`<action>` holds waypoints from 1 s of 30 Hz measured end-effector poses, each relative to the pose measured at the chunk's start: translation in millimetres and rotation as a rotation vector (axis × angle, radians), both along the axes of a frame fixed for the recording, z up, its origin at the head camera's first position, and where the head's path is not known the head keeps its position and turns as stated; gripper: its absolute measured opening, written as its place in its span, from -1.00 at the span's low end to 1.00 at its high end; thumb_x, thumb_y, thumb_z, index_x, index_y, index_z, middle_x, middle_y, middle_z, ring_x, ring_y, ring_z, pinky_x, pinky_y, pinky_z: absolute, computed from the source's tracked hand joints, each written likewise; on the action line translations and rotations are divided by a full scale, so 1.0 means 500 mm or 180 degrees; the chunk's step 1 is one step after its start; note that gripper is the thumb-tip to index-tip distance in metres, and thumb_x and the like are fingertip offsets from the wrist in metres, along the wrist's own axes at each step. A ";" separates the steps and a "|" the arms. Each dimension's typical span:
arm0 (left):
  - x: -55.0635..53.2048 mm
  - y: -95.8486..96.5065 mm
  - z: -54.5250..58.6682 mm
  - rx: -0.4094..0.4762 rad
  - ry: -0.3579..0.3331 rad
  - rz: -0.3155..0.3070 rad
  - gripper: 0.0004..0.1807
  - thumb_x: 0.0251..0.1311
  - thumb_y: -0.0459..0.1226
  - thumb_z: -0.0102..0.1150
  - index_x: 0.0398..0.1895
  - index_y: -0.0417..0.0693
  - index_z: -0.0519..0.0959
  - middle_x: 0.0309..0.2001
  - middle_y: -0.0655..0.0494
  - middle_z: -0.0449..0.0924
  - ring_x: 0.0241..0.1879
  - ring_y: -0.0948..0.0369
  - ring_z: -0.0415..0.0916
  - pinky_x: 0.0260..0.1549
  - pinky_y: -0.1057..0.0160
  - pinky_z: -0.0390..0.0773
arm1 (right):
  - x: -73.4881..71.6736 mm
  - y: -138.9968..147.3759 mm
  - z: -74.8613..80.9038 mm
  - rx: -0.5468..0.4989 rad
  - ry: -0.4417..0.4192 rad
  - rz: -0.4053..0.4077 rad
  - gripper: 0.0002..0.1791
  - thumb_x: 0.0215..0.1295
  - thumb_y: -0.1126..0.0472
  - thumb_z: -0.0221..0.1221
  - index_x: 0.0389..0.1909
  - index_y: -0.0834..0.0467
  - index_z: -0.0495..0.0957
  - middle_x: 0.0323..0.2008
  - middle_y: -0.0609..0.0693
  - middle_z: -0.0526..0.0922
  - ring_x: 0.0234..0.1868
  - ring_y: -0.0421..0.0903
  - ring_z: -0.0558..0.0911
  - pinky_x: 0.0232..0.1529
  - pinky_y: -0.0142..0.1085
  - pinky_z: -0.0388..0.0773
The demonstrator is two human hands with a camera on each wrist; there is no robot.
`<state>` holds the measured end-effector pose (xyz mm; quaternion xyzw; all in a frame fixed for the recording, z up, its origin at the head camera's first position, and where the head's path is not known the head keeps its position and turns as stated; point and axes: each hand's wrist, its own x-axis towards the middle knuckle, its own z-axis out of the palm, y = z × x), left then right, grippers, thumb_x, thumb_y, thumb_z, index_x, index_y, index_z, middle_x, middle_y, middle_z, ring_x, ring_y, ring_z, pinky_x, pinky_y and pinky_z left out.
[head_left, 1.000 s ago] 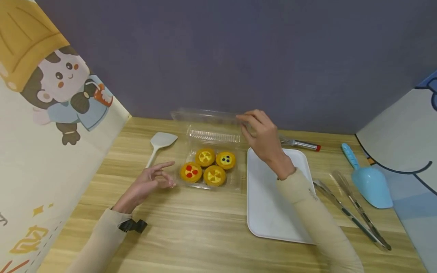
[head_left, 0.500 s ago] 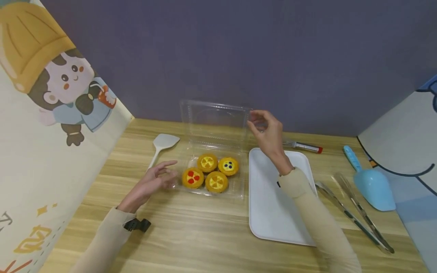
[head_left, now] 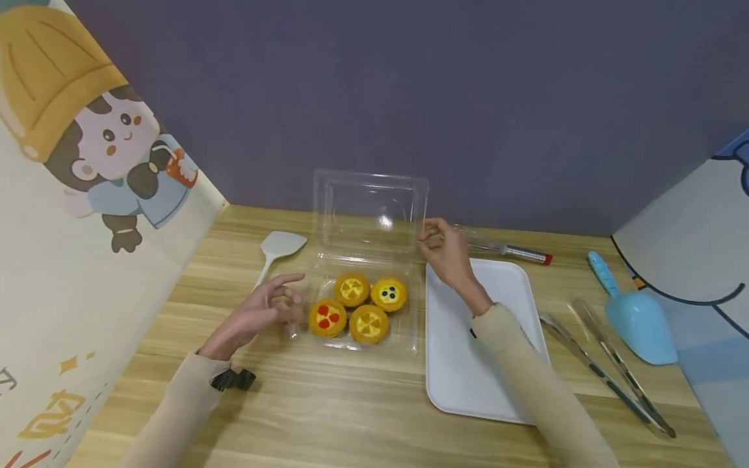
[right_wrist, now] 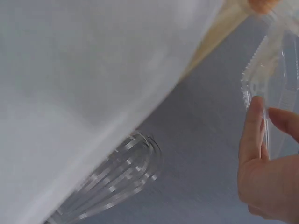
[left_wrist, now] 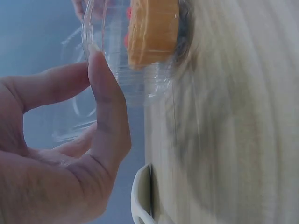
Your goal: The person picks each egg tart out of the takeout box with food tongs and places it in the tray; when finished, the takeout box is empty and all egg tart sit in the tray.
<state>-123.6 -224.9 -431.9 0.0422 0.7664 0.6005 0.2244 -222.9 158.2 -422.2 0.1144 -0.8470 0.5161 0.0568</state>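
A clear plastic clamshell box (head_left: 404, 325) stands on the table with its lid (head_left: 371, 221) raised at the back. Several small tarts sit inside, one with red dots (head_left: 327, 318), one with dark blue dots (head_left: 389, 295), others with yellow-orange wedges (head_left: 368, 324). My left hand (head_left: 257, 318) is at the box's left side; in the left wrist view its thumb and fingertip (left_wrist: 100, 70) pinch the clear rim. My right hand (head_left: 449, 260) pinches the lid's right edge, with thumb and finger on either side of it in the right wrist view.
Right of the box lies a white tray (head_left: 462, 370), under my right forearm. A whisk (head_left: 526, 255) lies behind it. Metal tongs (head_left: 608, 370) and a light blue scoop (head_left: 638, 325) are farther right. A white spatula (head_left: 282, 244) lies left of the box, and a dark wall (head_left: 374, 84) rises behind.
The lid has tipped farther back from the tarts. My right hand went back with it, then lowered along its right edge. My left hand has stayed at the box's left side.
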 end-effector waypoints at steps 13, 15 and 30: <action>0.025 -0.010 -0.004 0.0180 -0.0161 -0.0124 -0.06 0.30 -0.52 0.22 0.68 -0.11 -0.01 0.03 -0.23 0.44 -0.35 0.23 0.63 -0.40 0.30 0.81 | 0.002 -0.002 -0.040 -0.0589 -0.0998 -0.0005 -0.38 0.42 0.48 0.14 0.48 0.41 0.30 0.04 0.46 0.59 -0.46 -0.23 0.73 -0.20 -0.27 0.87; 0.025 -0.009 -0.007 0.0216 -0.0175 -0.0122 -0.06 0.31 -0.52 0.22 0.68 -0.12 -0.01 0.02 -0.22 0.44 -0.36 0.23 0.63 -0.40 0.30 0.81 | -0.001 -0.001 -0.045 -0.0611 -0.1115 -0.0015 -0.38 0.44 0.47 0.13 0.49 0.40 0.29 0.08 0.48 0.59 -0.46 -0.26 0.72 -0.20 -0.31 0.86; 0.030 -0.011 -0.017 0.0345 -0.0173 -0.0068 -0.08 0.33 -0.53 0.19 0.68 -0.11 -0.01 0.01 -0.16 0.43 -0.37 0.23 0.63 -0.37 0.25 0.85 | 0.008 0.022 -0.043 -0.0761 -0.1680 0.0206 -0.38 0.57 0.26 0.09 0.57 0.27 0.22 0.20 0.44 0.58 -0.16 -0.13 0.79 0.20 -0.09 0.78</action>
